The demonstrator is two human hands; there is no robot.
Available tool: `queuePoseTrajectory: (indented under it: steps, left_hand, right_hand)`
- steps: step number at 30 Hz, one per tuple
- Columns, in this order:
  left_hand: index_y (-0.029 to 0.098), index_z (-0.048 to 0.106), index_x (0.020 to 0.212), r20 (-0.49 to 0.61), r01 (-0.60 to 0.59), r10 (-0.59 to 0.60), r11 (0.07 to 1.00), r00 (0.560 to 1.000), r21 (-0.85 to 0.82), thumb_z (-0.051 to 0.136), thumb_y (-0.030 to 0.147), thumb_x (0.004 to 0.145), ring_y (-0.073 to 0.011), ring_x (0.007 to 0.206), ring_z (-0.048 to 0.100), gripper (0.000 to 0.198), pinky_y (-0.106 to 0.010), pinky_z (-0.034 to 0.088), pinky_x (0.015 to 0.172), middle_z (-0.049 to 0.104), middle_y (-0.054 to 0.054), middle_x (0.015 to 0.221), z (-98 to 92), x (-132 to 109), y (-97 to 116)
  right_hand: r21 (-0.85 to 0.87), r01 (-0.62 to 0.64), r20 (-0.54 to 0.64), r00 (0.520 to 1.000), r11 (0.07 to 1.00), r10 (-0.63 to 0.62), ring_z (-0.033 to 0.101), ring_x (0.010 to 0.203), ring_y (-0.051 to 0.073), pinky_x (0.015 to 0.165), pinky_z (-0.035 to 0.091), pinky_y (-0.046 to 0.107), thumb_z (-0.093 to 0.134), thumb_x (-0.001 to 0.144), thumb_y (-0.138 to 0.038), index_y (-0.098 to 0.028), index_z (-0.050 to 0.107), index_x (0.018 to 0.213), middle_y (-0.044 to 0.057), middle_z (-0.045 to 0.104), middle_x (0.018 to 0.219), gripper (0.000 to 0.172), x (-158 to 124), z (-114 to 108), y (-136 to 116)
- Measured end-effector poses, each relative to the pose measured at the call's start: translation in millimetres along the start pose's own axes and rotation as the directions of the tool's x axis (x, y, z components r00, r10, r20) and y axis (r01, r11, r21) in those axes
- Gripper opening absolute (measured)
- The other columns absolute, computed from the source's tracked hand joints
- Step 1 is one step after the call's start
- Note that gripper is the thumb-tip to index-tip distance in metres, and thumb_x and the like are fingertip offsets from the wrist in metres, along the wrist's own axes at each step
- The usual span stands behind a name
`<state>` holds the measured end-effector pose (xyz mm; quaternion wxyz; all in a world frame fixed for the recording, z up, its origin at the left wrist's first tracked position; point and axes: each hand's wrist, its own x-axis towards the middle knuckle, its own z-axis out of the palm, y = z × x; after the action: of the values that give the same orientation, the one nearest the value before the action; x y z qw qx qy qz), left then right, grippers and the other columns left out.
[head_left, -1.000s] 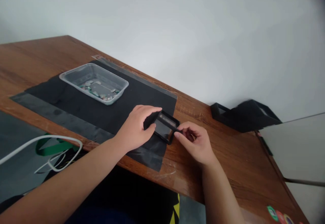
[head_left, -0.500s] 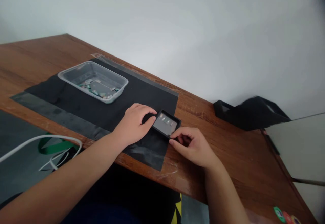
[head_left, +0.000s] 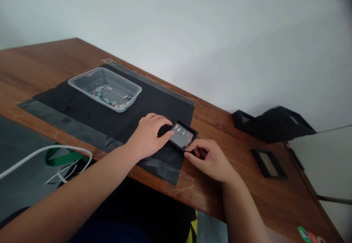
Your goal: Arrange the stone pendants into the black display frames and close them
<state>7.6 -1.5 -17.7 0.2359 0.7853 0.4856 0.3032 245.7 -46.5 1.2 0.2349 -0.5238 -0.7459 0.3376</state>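
A small, shallow black tray (head_left: 182,140) with a pale floor sits at the right side of the black mat (head_left: 154,107). Several little stone-like pieces (head_left: 183,132) lie in a row inside it, towards its far edge. My left hand (head_left: 150,134) grips the tray's left end, thumb near and fingers beyond. At the near right corner my right hand (head_left: 207,158) pinches the rim between thumb and index finger, its other fingers curled. A clear plastic container (head_left: 132,101) with greenish and whitish pieces in it stands on the mat, left of both hands.
To the right, a black frame (head_left: 268,163) lies on the brown wooden table (head_left: 236,151). Black bins (head_left: 275,123) stand against the wall. A white cable (head_left: 55,147) and a green strap (head_left: 60,156) hang below the table's front edge at left.
A black frame now shows on the table at right, where bare wood was before. The view has shifted slightly. Both hands keep their hold on the tray.
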Motion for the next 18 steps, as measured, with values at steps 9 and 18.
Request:
queuePoseTrajectory:
  steps: [9, 18]
  left_hand:
    - [0.023, 0.071, 0.109, 0.012, 0.012, -0.012, 1.000, 1.000, 0.021, 0.057, 0.041, 0.096, -0.0293, 0.124, 0.054, 0.026, -0.050, 0.038, 0.108, 0.070, -0.006, 0.125, 1.2, -0.5, -1.0]
    - [0.019, 0.065, 0.129, 0.126, -0.044, 0.040, 0.998, 0.991, 0.036, 0.067, 0.067, 0.084, -0.0340, 0.134, 0.046, 0.066, -0.054, 0.034, 0.112, 0.063, -0.010, 0.139, -5.0, -4.2, 1.8]
  right_hand:
    - [-0.121, 0.012, 0.021, 1.000, 0.993, -0.009, 0.044, 0.055, 0.010, 0.053, 0.034, 0.023, 0.075, 0.082, -0.031, -0.022, 0.070, 0.081, -0.005, 0.050, 0.061, 0.011, -2.1, -3.0, -4.0]
    - [-0.094, -0.018, -0.018, 1.000, 0.995, 0.016, 0.041, 0.056, 0.010, 0.053, 0.032, 0.023, 0.068, 0.089, -0.031, -0.021, 0.066, 0.082, -0.006, 0.047, 0.062, 0.012, -5.2, -5.1, -7.6]
